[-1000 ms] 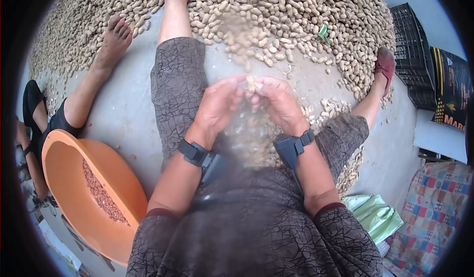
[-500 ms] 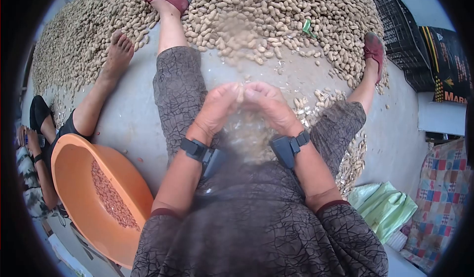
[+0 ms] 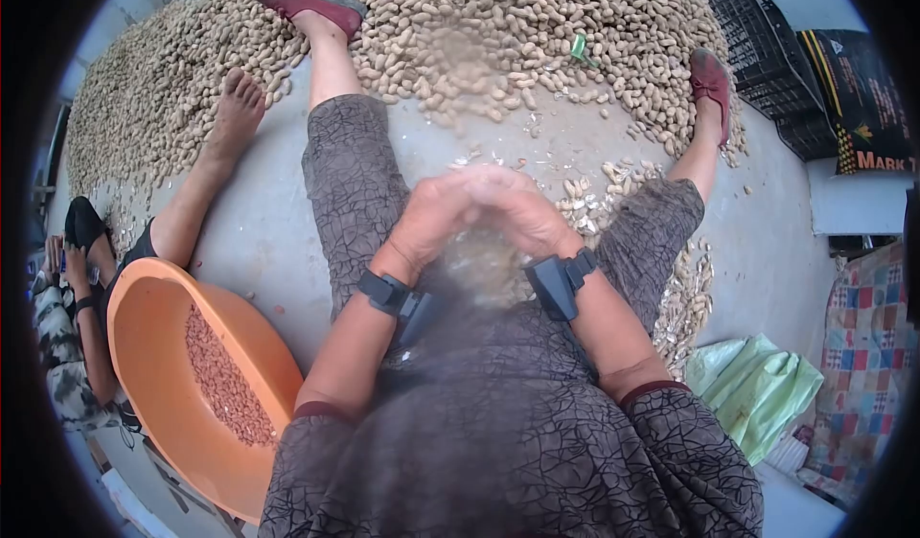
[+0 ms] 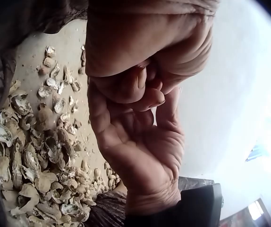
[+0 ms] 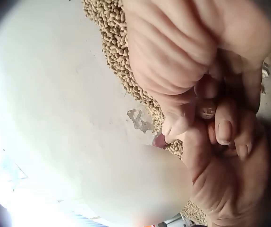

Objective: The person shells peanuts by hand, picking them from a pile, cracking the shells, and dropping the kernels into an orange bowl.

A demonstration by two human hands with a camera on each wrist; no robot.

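Fingertips meeting, my left hand (image 3: 431,214) and right hand (image 3: 525,214) are held together above my lap. Between the curled fingers a bit of peanut (image 5: 206,111) shows in the right wrist view, pinched by both hands, with a reddish kernel (image 5: 212,133) beside it. In the left wrist view my left hand (image 4: 147,42) hangs over the right one (image 4: 145,151), and their fingers hide what they grip. Cracked shells (image 4: 41,161) lie on the floor below. The head view does not show the peanut behind the fingers.
A big heap of unshelled peanuts (image 3: 537,21) spreads ahead. The orange tub (image 3: 144,346) at the left holds reddish kernels (image 3: 225,380). Another person's bare foot (image 3: 238,116) is near it. A black crate (image 3: 771,68) and green sack (image 3: 752,394) are at the right.
The head view has shifted, bringing more of the tub into sight. Both hands have closed in from a looser hold; the peanut visible at their fingertips earlier is now hidden in that view.
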